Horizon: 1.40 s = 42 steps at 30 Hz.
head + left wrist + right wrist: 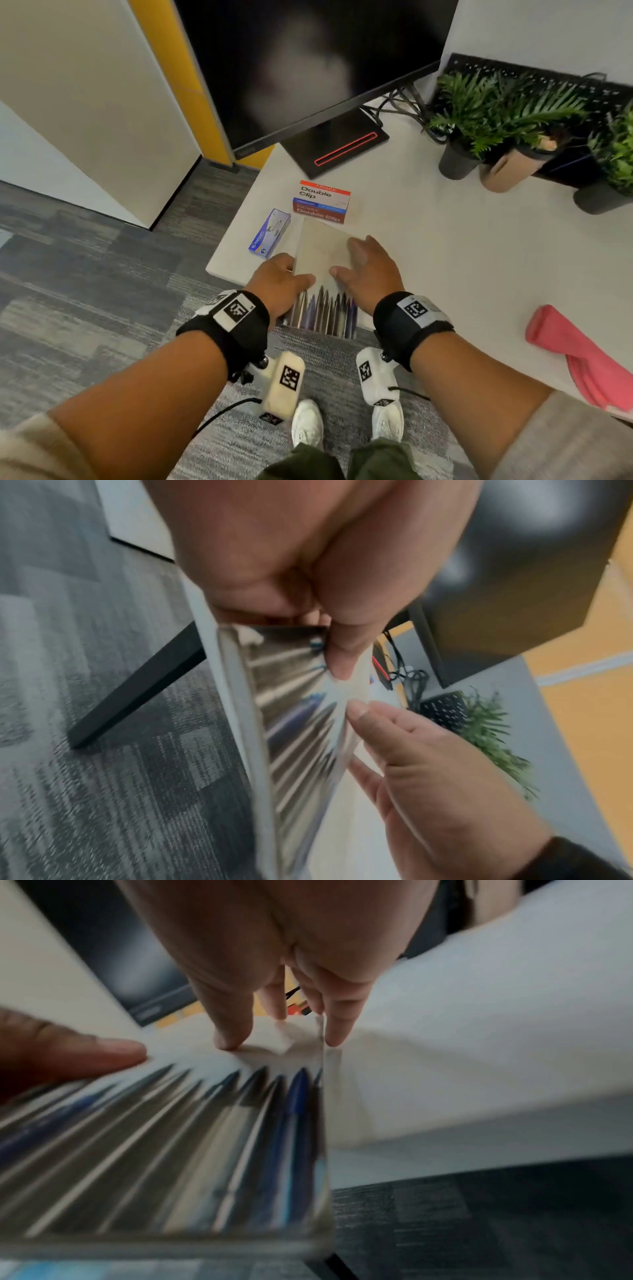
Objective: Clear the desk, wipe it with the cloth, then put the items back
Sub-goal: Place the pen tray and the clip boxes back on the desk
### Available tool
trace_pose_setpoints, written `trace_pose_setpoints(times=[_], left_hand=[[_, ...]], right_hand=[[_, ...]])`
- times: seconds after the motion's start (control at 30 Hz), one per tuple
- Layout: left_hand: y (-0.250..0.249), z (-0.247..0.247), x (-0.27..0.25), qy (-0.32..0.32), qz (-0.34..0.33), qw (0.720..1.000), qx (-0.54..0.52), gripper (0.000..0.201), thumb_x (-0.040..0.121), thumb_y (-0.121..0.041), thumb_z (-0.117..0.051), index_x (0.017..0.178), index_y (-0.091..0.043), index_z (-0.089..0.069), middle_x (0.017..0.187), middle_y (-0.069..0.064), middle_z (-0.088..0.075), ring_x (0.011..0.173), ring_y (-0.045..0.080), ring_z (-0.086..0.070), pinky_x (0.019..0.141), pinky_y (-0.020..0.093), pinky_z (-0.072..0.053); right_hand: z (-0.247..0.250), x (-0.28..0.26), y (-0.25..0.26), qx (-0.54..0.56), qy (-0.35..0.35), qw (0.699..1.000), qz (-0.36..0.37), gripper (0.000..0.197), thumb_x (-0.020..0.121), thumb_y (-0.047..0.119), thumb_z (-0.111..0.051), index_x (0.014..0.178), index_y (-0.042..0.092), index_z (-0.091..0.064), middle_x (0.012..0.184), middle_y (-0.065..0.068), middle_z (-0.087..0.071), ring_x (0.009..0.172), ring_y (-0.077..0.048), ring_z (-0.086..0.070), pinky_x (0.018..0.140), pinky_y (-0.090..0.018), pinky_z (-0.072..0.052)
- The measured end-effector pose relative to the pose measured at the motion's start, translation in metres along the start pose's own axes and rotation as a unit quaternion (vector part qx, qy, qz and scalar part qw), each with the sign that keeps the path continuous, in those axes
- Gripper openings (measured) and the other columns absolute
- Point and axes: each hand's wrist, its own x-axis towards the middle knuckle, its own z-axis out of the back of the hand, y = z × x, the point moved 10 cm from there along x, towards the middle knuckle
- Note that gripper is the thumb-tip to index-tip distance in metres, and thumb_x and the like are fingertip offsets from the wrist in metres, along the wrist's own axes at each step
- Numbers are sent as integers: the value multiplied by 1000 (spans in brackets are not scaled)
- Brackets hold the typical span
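- We have both hands on the box of pens (pixel 320 274), a clear-fronted pack that sits at the near edge of the desk (pixel 445 257) with its pen end hanging out over the carpet.
- Our left hand (pixel 279 286) grips the box's left side, thumb on top and fingers curled under it, as the left wrist view shows.
- Our right hand (pixel 366 270) lies on the box's right side with fingers fairly straight and spread, fingertips (pixel 227 1042) pressing its top; we judge it steadies rather than grips.
- The pink cloth (pixel 579 356) lies untouched at the desk's near right edge, well apart from our hands.
- The Double Clip box (pixel 322 202) and the small blue box (pixel 269 233) lie on the desk just beyond the pens.
- The potted plants (pixel 496 126) and the monitor (pixel 308 68) stand at the back.
- We cannot tell whether we are clearing or putting back; if clearing, wiping and returning are all left.
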Motion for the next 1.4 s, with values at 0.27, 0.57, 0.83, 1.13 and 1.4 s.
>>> trace_pose_setpoints(times=[0.27, 0.57, 0.83, 1.13, 1.4], left_hand=[[-107, -25, -16, 135, -134, 980, -58, 33, 87, -20, -62, 119, -29, -59, 119, -6, -69, 116, 17, -62, 108, 47, -43], [-184, -107, -41, 229, -169, 958, -42, 39, 80, -37, -64, 119, -36, -56, 121, 0, -68, 114, 30, -63, 96, 58, -49], [-223, -217, -29, 248, -115, 962, -17, 19, 94, -18, -56, 113, -16, -57, 114, 11, -69, 105, 31, -67, 93, 49, -55], [-218, -335, 18, 211, -26, 967, 138, 13, 90, -22, -62, 89, -9, -59, 73, 6, -61, 56, 16, -60, 56, 27, -55], [-228, -370, 81, 109, -98, 908, 391, 52, 85, -32, -59, 133, -16, -46, 126, 7, -55, 113, 25, -56, 96, 30, -46]], right_hand=[[99, -13, -2, 562, -33, 825, -48, 34, 98, 28, -51, 127, 11, -57, 120, -12, -69, 110, -31, -65, 97, -52, -50], [246, -45, 10, 424, -156, 891, 40, 25, 92, 32, -57, 115, 21, -56, 116, -7, -64, 108, -38, -62, 90, -48, -54], [268, -60, -114, 436, -141, 889, -20, 29, 93, 5, -56, 122, 11, -59, 116, -11, -70, 107, -33, -66, 97, -54, -50], [294, -30, -277, 383, -185, 883, -196, 27, 82, 10, -72, 108, 9, -68, 103, -10, -74, 95, -27, -70, 95, -47, -53], [326, 23, -311, 43, -92, 975, -197, 74, 84, 41, -68, 144, 12, -37, 139, -14, -47, 128, -29, -47, 105, -30, -39]])
